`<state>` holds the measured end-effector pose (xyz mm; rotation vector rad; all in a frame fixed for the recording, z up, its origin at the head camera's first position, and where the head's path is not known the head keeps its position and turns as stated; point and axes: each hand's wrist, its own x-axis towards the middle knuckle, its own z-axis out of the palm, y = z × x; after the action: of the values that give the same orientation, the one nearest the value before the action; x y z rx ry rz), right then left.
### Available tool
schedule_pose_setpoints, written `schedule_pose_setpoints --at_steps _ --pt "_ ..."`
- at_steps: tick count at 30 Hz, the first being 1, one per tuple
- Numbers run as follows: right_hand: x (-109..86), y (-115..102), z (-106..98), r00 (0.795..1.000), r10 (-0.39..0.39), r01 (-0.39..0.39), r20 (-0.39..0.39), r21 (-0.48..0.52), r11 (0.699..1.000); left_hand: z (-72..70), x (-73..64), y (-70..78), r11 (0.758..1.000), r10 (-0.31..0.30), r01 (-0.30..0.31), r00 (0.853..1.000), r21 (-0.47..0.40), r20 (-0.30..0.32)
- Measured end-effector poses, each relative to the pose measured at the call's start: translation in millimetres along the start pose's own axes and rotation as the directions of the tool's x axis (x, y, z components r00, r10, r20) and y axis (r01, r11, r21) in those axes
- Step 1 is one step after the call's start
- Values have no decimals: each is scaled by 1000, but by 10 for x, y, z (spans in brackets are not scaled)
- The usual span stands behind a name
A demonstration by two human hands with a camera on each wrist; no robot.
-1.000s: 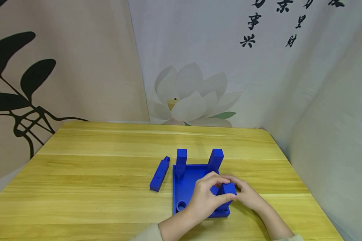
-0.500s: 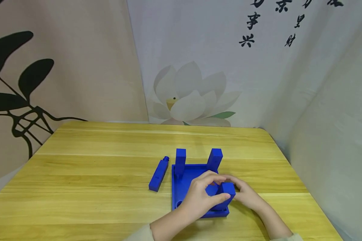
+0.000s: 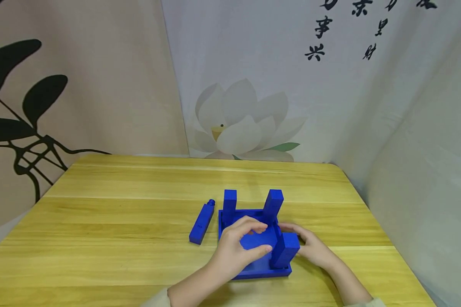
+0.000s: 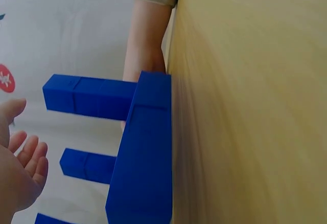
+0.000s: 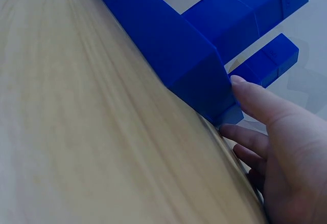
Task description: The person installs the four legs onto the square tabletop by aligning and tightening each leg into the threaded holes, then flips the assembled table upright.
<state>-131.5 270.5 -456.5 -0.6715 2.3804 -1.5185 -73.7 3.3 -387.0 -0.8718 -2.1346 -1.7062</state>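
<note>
A blue square tabletop (image 3: 259,273) with raised edges lies upturned, three legs upright at its corners: back left leg (image 3: 229,204), back right leg (image 3: 273,204) and front right leg (image 3: 285,250). My left hand (image 3: 230,247) hovers over the front left, thumb and fingers apart and holding nothing; it hides that corner. In the left wrist view, a gap separates this hand (image 4: 20,168) from the legs. My right hand (image 3: 313,247) holds the tabletop's right side. In the right wrist view, its thumb (image 5: 255,98) touches the rim and its fingers lie lower along the side.
A loose blue leg (image 3: 202,222) with a round peg end lies left of the tabletop on the wooden table (image 3: 119,234). Printed curtains (image 3: 253,64) hang behind the table and along its right side.
My left hand has let go of the front right leg and moved left, its fingers apart. The leg stays upright. My right hand has stayed at the tabletop's side.
</note>
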Motion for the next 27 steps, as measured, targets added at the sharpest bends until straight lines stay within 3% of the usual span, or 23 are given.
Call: schedule_pose_setpoints --at_steps 9,18,27 --pt "-6 19 -5 999 -46 46 3 -10 999 -231 -76 -22 997 -59 60 998 46 -35" --pt "-5 42 -3 998 -64 64 -9 -25 998 -476 -115 -129 995 -25 36 993 93 -116" --pt "-8 50 -6 999 -42 41 -17 -46 998 -698 -183 -206 981 -136 159 971 108 -196"
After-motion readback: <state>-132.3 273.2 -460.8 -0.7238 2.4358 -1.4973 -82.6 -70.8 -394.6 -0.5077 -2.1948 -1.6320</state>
